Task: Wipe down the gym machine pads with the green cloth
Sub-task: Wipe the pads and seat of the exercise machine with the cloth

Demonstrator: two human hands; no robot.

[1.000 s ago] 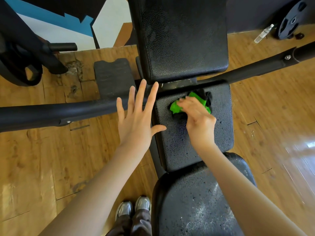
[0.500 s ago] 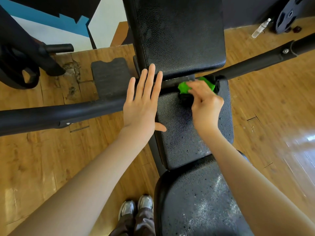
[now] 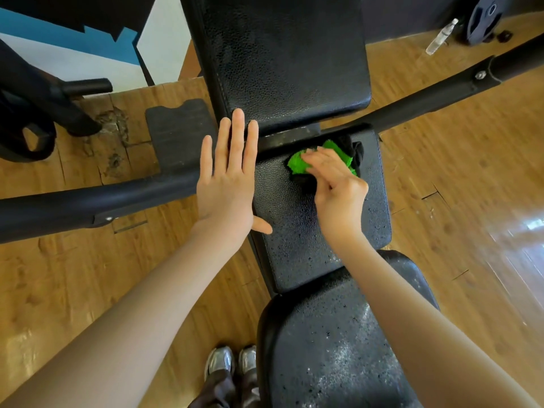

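The green cloth [image 3: 297, 164], bunched with black fabric behind it, lies on the far end of the middle black pad [image 3: 300, 240]. My right hand [image 3: 335, 187] presses on the cloth with bent fingers, and part of the cloth is hidden under them. My left hand [image 3: 228, 178] is flat with fingers straight, over the pad's left edge and the black metal bar [image 3: 88, 201]. A larger pad [image 3: 285, 60] rises beyond the middle one. A third pad [image 3: 329, 343], speckled with droplets, is nearest me.
A second metal bar [image 3: 441, 89] runs to the upper right. A clear bottle [image 3: 438, 38] and a weight plate [image 3: 482, 19] lie on the wooden floor at the top right. A dark plate and handle [image 3: 38, 119] stand at the left. My shoes [image 3: 231, 363] are below.
My right hand and the cloth slid up to the far edge of the middle pad, then came back a little toward me. My left hand closed its fingers together and reached slightly farther.
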